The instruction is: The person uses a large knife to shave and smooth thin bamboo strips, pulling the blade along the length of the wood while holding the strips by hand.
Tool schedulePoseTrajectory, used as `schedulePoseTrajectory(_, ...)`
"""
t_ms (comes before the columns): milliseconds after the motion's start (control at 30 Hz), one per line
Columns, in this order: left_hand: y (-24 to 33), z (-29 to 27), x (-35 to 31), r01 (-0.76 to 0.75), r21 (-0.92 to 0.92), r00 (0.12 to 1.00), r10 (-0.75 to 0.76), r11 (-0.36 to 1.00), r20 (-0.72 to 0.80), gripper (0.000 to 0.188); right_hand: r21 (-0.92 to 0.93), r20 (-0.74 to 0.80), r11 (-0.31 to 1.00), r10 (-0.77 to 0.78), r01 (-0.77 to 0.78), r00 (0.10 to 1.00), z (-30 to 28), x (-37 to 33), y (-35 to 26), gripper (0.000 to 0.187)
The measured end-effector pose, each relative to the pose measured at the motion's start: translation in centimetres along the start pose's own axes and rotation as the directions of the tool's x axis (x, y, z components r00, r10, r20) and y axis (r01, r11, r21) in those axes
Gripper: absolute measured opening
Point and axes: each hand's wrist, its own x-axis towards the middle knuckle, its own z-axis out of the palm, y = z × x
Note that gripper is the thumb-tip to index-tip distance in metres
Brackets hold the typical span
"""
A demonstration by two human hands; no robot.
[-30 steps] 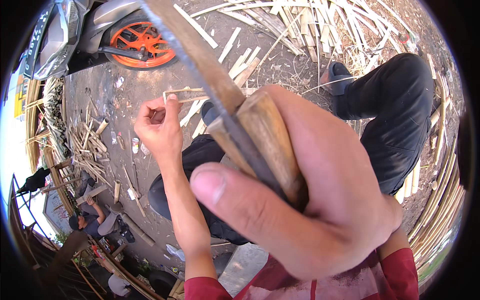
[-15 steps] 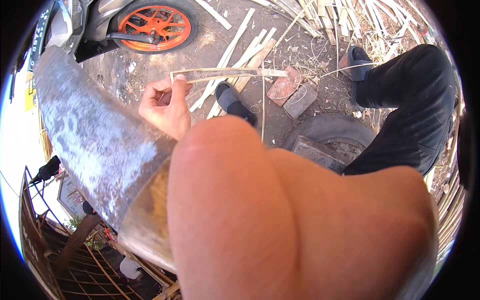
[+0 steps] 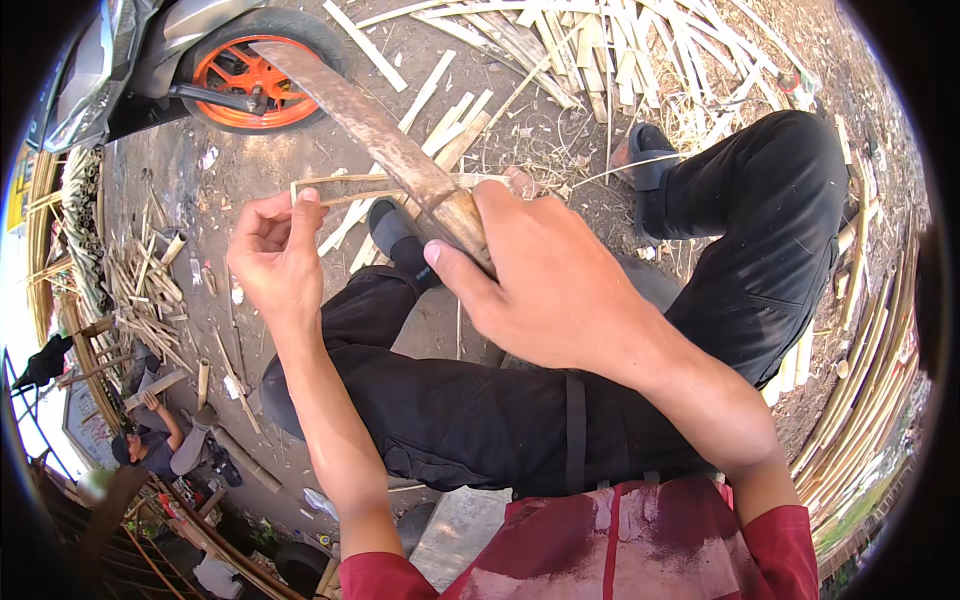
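My left hand pinches the bent end of a narrow bamboo strip, folded so that two thin lengths run off to the right. Its far end passes behind the blade and my right hand. Fingers wrapped round the wooden handle, my right hand grips a machete. The rusty blade points up and to the left, crossing above the strip in this view. Whether the blade touches the strip I cannot tell.
Split bamboo strips lie heaped at the back. Long bamboo lengths curve along the right. A motorcycle wheel with an orange rim stands at the upper left. Another person sits at the lower left. My legs are below my hands.
My right hand and the machete have come down from close before the camera to beside the strip. My left hand keeps hold of the strip's bent end.
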Motion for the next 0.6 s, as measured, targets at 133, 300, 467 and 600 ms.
schedulePoseTrajectory(133,0.2,1.4,-0.3,-0.029,-0.043,0.999,0.031,0.999,0.038,0.01,-0.08,-0.133,0.99,0.102,-0.113,0.986,1.6,-1.1,5.6,0.036)
schedulePoseTrajectory(300,-0.1,0.7,-0.2,-0.055,0.033,0.998,0.054,0.998,0.034,0.012,-0.14,-0.093,0.961,0.228,-0.239,0.969,2.2,-1.9,6.3,0.034)
schedulePoseTrajectory(467,0.0,0.7,-0.3,-0.039,0.068,0.999,0.037,0.997,0.03,0.014,-0.035,-0.073,0.966,0.251,-0.254,0.965,2.3,-2.0,6.4,0.037)
schedulePoseTrajectory(600,-0.2,0.6,-0.3,-0.05,0.057,0.999,0.048,0.997,0.025,0.014,0.415,0.133,0.85,0.297,-0.325,0.946,2.8,-2.0,8.3,0.043)
